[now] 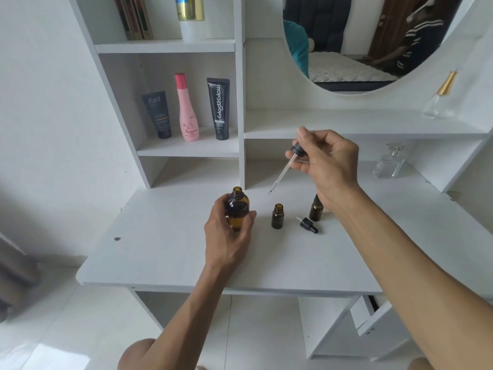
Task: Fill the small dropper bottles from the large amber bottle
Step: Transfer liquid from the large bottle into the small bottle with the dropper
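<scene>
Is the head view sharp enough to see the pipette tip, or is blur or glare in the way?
Head view: even daylight, no glare on the desk; the dropper pipette in the right hand is thin and slightly soft, its tip barely readable; wide-angle bending curves the shelf edges.

You are in a bedroom at home, seated at a white vanity desk. At one o'clock a round mirror reflects a quilted mattress and a wooden door. At eleven o'clock the cubby shelf holds toiletries: a dark Kahf tube, a pink lotion bottle, a black Glad2Glow tube. Clear perfume bottles stand at two o'clock.
</scene>
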`<state>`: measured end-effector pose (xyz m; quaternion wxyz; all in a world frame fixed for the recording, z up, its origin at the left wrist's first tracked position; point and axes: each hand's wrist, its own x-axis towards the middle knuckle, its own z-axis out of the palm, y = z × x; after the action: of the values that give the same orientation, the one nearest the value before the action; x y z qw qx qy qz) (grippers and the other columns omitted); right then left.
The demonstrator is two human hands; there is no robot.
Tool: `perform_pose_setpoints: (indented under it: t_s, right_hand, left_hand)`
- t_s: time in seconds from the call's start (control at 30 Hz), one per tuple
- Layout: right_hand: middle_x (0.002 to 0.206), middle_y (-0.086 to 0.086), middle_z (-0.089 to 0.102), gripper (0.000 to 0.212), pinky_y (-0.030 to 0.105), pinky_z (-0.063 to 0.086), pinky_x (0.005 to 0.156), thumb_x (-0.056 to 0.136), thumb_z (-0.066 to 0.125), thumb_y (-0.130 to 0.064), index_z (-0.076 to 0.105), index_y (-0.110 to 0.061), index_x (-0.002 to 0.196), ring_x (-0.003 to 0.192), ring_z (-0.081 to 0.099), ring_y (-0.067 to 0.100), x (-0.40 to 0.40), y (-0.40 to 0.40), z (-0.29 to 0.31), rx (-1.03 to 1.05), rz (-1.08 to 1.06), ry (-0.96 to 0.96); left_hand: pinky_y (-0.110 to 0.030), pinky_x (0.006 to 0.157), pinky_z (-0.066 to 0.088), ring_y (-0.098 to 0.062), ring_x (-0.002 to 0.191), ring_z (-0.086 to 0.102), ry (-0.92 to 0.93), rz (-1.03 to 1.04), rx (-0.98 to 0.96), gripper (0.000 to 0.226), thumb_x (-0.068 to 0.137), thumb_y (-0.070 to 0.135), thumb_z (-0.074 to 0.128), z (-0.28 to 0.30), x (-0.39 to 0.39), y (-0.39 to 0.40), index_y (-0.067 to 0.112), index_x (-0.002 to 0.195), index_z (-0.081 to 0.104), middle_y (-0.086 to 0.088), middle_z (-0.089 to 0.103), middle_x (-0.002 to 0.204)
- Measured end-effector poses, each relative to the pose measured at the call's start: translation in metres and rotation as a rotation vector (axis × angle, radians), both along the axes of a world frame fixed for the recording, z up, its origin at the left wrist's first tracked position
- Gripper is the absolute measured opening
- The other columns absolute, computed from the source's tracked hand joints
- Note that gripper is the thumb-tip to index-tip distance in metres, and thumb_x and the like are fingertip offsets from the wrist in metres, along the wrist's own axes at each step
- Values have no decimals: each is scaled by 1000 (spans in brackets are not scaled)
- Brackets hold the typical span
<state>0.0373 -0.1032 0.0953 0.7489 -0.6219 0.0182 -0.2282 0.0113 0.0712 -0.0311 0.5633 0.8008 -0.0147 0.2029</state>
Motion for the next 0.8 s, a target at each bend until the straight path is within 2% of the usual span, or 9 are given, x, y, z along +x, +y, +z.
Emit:
perform_pose_setpoints:
  t_s: [0.37, 0.57, 0.8]
  right_hand:
    - [82, 11, 66, 21, 27, 58, 61, 90, 76, -26, 67, -11, 80, 71, 76, 24, -4, -15, -19, -70, -85, 45]
    - [81, 9, 66, 21, 26, 59, 61, 90, 75, -26, 67, -9, 83, 72, 77, 23, -4, -14, -23, -83, -80, 56]
    - [85, 10, 68, 20, 26, 59, 61, 90, 76, -27, 68, -9, 86, 72, 77, 22, -2, -13, -24, -108, -74, 61]
  left_hand:
    - [-2, 73, 41, 15, 91, 59, 10, -1, -5, 42, 87, 22, 75, 1, -2, -1, 22, 123, 55, 9, 68, 104]
    - [-4, 74, 44, 7, 91, 63, 10, 1, -11, 42, 86, 23, 76, 0, -1, -1, 23, 123, 56, 11, 69, 105]
    - [-5, 75, 45, 6, 92, 63, 3, -1, -18, 41, 86, 22, 75, 1, -2, -1, 23, 123, 56, 12, 69, 104]
